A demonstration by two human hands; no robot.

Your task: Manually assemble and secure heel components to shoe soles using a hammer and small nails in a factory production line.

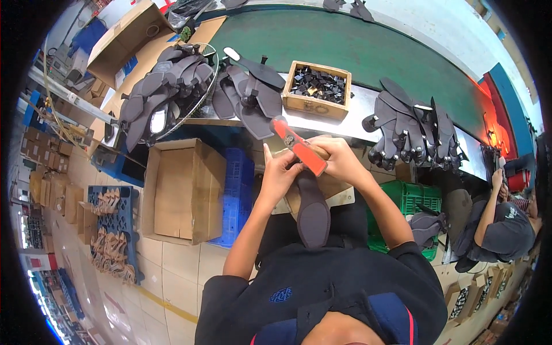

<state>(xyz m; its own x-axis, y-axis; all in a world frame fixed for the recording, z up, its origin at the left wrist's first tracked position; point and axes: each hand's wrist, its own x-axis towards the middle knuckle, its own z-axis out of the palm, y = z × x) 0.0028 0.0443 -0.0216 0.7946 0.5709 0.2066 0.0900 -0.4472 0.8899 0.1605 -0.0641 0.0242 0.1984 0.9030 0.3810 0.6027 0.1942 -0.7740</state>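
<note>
In front of my body, a dark grey shoe sole (314,215) lies lengthwise, its rounded end toward me. My left hand (280,172) is closed on its far, narrow end, thumb and fingers pinching there while one finger points up. A hammer with a red-orange head (309,158) crosses above that end. My right hand (336,158) is wrapped around the hammer close behind the head. Part of the sole's far end is hidden under the hammer and my fingers. Under my hands is a pale plate-like work surface (343,197).
A wooden box (316,107) of small black pieces stands on the bench ahead. Heeled soles heap in a basket (205,95) at left and in a pile (405,129) at right. A cardboard box (167,192), blue crate (236,184) and green crate (411,195) flank me. Another person (506,230) sits at far right.
</note>
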